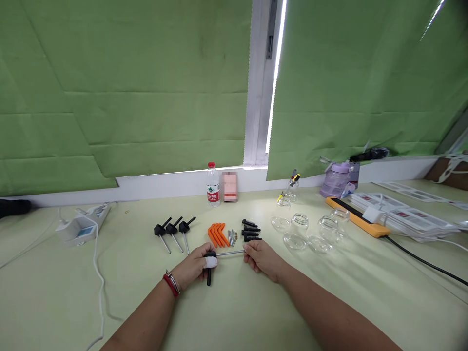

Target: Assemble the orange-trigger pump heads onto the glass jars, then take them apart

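Note:
My left hand [205,263], with a white wrap on the thumb, is closed round a black plastic part whose black stem [208,278] points down toward me. From this part a thin metal rod [230,253] runs to the right. Its far end is pinched between the fingers of my right hand [261,258]. Just beyond my hands lie several orange angled pieces [218,235], small metal pins [231,237] and black ribbed pieces [251,230]. Left of them, three black parts with metal rods [175,229] lie in a row.
Clear jars [300,223] and round clear lids [294,241] stand at right, near an orange power strip [356,217] and stacked printed sheets [405,214]. A water bottle [212,187] and pink box [230,187] stand at the back. A white cable [97,268] trails at left.

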